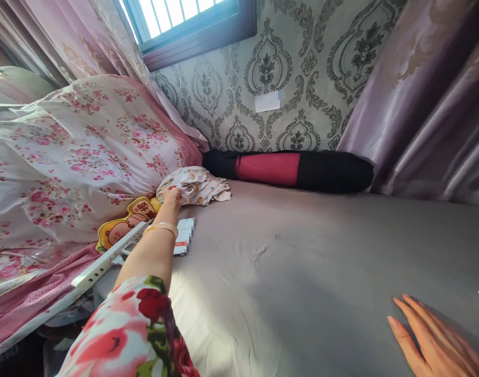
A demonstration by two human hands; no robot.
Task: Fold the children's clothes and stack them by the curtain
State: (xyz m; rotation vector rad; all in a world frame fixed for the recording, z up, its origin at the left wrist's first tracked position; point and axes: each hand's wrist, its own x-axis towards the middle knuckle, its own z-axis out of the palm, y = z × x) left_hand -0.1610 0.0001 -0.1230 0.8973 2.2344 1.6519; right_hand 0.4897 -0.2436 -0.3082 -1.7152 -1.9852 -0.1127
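My left hand (172,195) is stretched far forward, its fingers closed on a crumpled white garment (200,184) with a small coloured print. The garment lies on the grey bed sheet (302,262), against the floral bedding. A bracelet is around my left wrist. Under and beside that forearm lies a phone (185,236) with a lit screen, partly hidden by the arm. My right hand (435,335) is at the lower right, low over or on the sheet; I cannot tell if it touches. Its fingers are extended and it holds nothing.
Along the wall lies a long black and red bolster-like bundle (266,168). Pink floral bedding (86,152) covers the left side. A yellow cartoon cushion (117,228) and a white power strip (106,259) run along the bed's left edge. Purple curtains (412,115) hang at right.
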